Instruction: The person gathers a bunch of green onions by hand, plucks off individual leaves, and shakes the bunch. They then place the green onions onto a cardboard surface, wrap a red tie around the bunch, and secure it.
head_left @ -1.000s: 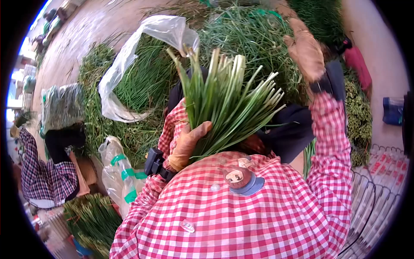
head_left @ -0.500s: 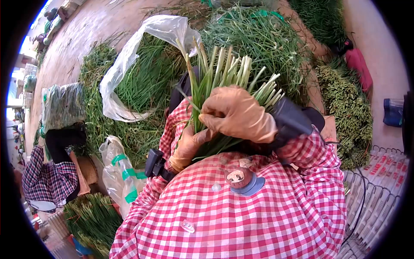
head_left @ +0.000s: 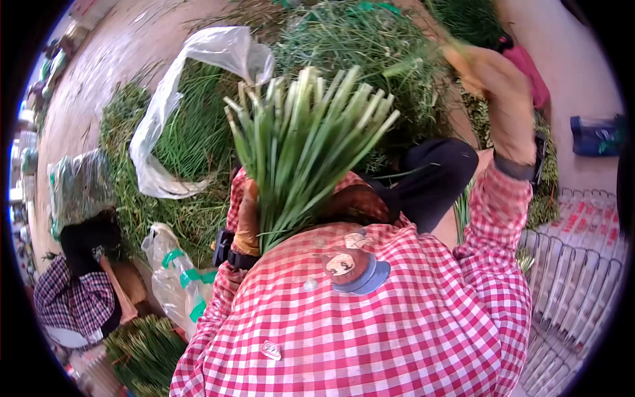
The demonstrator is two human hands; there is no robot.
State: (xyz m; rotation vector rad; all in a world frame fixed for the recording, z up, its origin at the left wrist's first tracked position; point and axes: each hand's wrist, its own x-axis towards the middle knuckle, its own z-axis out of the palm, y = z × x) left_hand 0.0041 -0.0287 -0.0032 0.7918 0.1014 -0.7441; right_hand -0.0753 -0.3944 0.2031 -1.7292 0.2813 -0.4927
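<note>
A bunch of garlic chives [head_left: 311, 139] fans out in front of my chest, its pale cut ends pointing up and away from me. My left hand [head_left: 249, 215], in a tan glove, grips the bunch low on its left side; most of its fingers are hidden behind the leaves. Out to the right, my gloved right hand [head_left: 503, 92] is raised over the floor, apart from the bunch. Motion smears its fingertips, and a blurred green streak shows to their left.
Heaps of loose green leaves [head_left: 370, 46] cover the floor ahead. A clear plastic bag [head_left: 155, 139] lies on them, and another with green tape [head_left: 175, 264] is at my left. A person in a checked shirt [head_left: 76, 288] sits far left. Metal wire racks [head_left: 575, 278] stand at right.
My right hand has left the bunch and swung out to the right. The chives now stand spread in my left hand alone, and my dark-trousered knee has come into view.
</note>
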